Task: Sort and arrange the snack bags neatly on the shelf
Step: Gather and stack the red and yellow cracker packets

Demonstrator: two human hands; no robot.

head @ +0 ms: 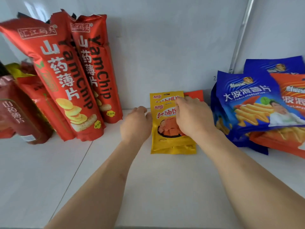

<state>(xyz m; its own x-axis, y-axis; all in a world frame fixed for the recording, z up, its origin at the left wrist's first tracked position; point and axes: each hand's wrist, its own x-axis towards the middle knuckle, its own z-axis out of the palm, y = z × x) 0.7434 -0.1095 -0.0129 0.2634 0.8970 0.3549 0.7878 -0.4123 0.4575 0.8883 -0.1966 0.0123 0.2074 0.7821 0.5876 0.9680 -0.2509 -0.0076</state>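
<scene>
Two yellow snack bags [171, 129] lay stacked near the shelf's [49, 179] back edge, long axis front-to-back, right hand [193, 118] curled on top, left hand [137, 123] loose-fingered just beside.

Both our bare forearms reach forward and converge toward the middle. Our left hand [136, 125] is palm down, knuckles up, its fingers curled loosely forward and holding nothing we can see, with the fingertips hidden beyond the knuckles. Our right hand [192, 117], just beside it and slightly further forward, is also palm down, fingers bent at the tips and pressing down beneath it. The two hands sit close but apart.
</scene>
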